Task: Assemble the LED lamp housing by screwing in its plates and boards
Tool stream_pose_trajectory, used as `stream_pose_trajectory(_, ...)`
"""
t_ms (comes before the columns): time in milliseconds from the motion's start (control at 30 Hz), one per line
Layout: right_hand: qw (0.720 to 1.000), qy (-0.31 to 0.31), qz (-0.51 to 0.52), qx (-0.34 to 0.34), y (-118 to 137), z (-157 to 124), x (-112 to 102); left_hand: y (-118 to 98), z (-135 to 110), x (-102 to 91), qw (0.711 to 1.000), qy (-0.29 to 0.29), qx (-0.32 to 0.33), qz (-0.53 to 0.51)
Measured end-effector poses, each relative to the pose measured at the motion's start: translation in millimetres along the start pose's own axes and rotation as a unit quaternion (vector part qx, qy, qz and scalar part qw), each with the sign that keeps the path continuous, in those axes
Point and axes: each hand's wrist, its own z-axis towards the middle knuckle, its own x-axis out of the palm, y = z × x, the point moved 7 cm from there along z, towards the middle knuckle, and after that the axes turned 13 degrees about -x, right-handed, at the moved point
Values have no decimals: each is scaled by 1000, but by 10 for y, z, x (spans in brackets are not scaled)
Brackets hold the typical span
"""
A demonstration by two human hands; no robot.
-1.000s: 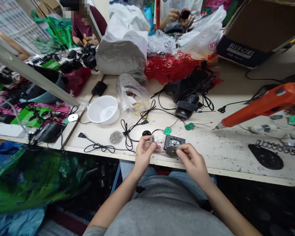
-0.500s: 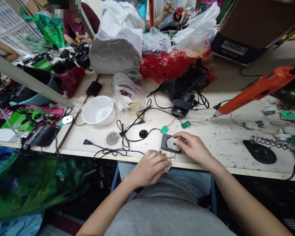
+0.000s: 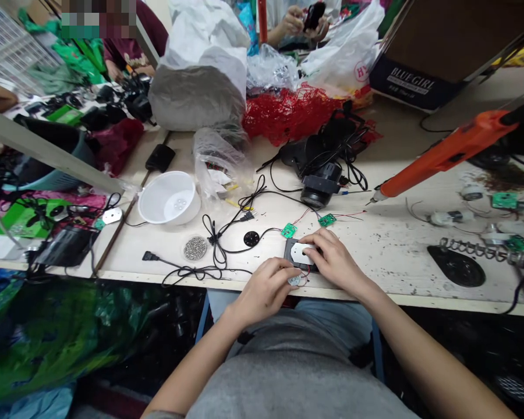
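My right hand (image 3: pixel 335 259) is closed, its thumb and fingers on a pale metal plate (image 3: pixel 300 252) with a dark hole. Beneath that plate lies a black square housing (image 3: pixel 289 249) on the bench. Just left of it, the closed fingers of my left hand (image 3: pixel 267 286) pinch a small round pale part (image 3: pixel 294 280) with thin red wires. My fingers cover some of this part. Beyond the housing, a green circuit board (image 3: pixel 289 230) with wires rests on the bench, and a second board (image 3: pixel 327 220) lies farther right.
A dish of screws (image 3: pixel 195 248), a black disc (image 3: pixel 251 238) and tangled black cords (image 3: pixel 218 238) lie to the left. Farther back are a white bowl (image 3: pixel 169 199) and a black device (image 3: pixel 321 185). An orange electric screwdriver (image 3: pixel 445 157) hangs at right. Co-workers sit across the bench.
My left hand has lifted slightly and brought the round part up close to the housing's near edge. My right hand stays on the plate, which is tilted a little differently. The view has shifted slightly.
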Motion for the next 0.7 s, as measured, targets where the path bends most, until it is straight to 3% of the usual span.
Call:
stream_pose_trajectory(167, 991, -15, 114, 67, -105, 7, -18, -103, -1, -16, 985, 95, -5, -147)
stream_pose_trajectory(267, 985, -28, 150, 82, -129, -1, -2, -14, -10, -73, 978, 100, -38, -177)
stream_pose_trajectory(367, 983, -43, 156, 92, -143, -24, 30, 58, 8, -99, 977, 106, -47, -177)
stream_pose_trajectory(500, 986, -56, 125, 93, -137, -34, 38, 48, 63, -6, 974, 159, -47, -155)
stream_pose_trajectory(700, 996, 7, 80, 47, -50, 48, 44, 67, 99, 59, 981, 164, -41, -94)
